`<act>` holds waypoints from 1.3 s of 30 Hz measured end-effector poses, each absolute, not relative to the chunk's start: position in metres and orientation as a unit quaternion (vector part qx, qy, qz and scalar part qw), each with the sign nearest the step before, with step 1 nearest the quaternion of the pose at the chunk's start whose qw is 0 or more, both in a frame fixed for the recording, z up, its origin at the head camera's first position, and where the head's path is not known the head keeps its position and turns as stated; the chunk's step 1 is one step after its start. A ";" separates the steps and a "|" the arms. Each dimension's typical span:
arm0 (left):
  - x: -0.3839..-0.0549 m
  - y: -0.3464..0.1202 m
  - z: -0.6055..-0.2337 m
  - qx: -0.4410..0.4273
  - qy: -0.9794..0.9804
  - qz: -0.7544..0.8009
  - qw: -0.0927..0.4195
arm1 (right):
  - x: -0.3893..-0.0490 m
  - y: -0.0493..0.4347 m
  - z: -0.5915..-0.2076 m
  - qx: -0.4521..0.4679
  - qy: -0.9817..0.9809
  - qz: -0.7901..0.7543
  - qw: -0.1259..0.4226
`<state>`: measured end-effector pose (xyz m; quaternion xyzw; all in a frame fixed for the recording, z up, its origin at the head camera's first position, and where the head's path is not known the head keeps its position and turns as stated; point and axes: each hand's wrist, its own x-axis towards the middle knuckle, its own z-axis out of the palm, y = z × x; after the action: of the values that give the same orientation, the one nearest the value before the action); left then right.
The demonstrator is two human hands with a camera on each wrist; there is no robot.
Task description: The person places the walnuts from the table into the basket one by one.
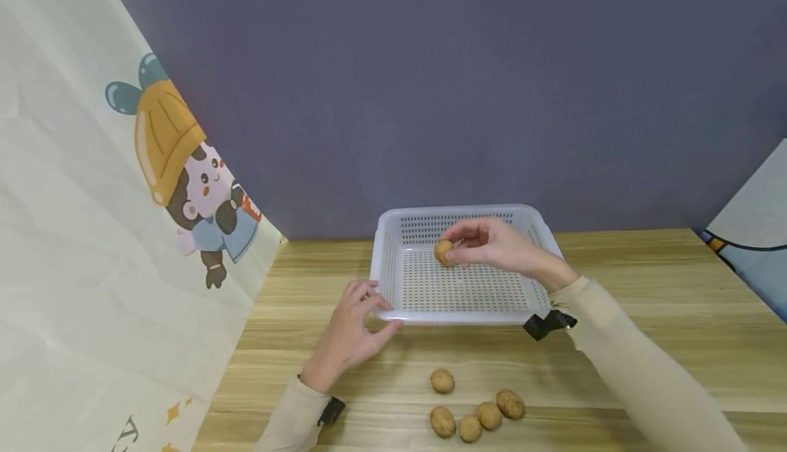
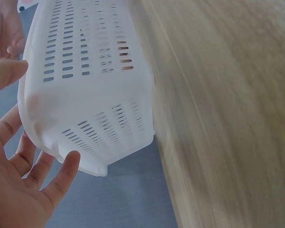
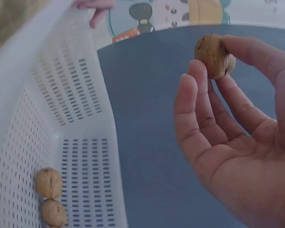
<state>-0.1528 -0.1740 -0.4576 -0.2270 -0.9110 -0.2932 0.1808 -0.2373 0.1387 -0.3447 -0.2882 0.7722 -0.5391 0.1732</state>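
Note:
My right hand pinches a walnut between thumb and fingertips, above the white perforated plastic basket. At the basket's near left corner, my left hand grips the rim, its thumb on the front edge and its fingers over the left side. From the left wrist camera, the fingers spread around that corner. Walnuts lie inside the basket in the right wrist view; in the head view the right hand covers that part. Several loose walnuts lie on the wooden table in front of the basket.
The wooden table meets a dark grey-blue wall right behind the basket. On the left stands a pale sheet with a cartoon figure. Another printed sheet edges the table on the right.

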 end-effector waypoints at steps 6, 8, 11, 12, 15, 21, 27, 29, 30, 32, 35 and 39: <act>-0.152 -0.174 -0.457 -0.227 -0.910 -0.297 0.180 | -0.259 0.140 -0.351 -0.236 0.785 -0.550 0.163; -0.152 -0.174 -0.457 -0.227 -0.910 -0.297 0.181 | -0.266 0.141 -0.354 -0.228 0.790 -0.548 0.154; -0.152 -0.174 -0.458 -0.226 -0.910 -0.294 0.184 | -0.278 0.143 -0.359 -0.213 0.795 -0.549 0.146; -0.153 -0.174 -0.458 -0.226 -0.911 -0.292 0.184 | -0.282 0.143 -0.361 -0.206 0.795 -0.552 0.147; -0.153 -0.174 -0.459 -0.227 -0.911 -0.289 0.186 | -0.291 0.143 -0.367 -0.188 0.795 -0.556 0.153; -0.154 -0.174 -0.460 -0.229 -0.910 -0.288 0.188 | -0.305 0.148 -0.386 -0.167 0.806 -0.546 0.159; -0.153 -0.173 -0.460 -0.230 -0.910 -0.289 0.189 | -0.314 0.149 -0.401 -0.162 0.811 -0.539 0.160; -0.153 -0.172 -0.460 -0.233 -0.908 -0.290 0.191 | -0.315 0.149 -0.405 -0.160 0.818 -0.528 0.162; -0.153 -0.172 -0.460 -0.235 -0.907 -0.291 0.193 | -0.315 0.149 -0.406 -0.158 0.821 -0.522 0.167; -0.153 -0.172 -0.459 -0.238 -0.906 -0.291 0.195 | -0.315 0.148 -0.408 -0.159 0.825 -0.513 0.177; -0.153 -0.173 -0.459 -0.240 -0.904 -0.291 0.200 | -0.317 0.146 -0.411 -0.165 0.824 -0.505 0.198; -0.154 -0.174 -0.459 -0.240 -0.904 -0.289 0.204 | -0.319 0.139 -0.418 -0.186 0.830 -0.479 0.218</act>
<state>-0.1539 -0.1745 -0.4589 -0.2404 -0.9039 -0.2894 0.2036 -0.3189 0.1394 -0.4180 -0.1856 0.8300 -0.4789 0.2177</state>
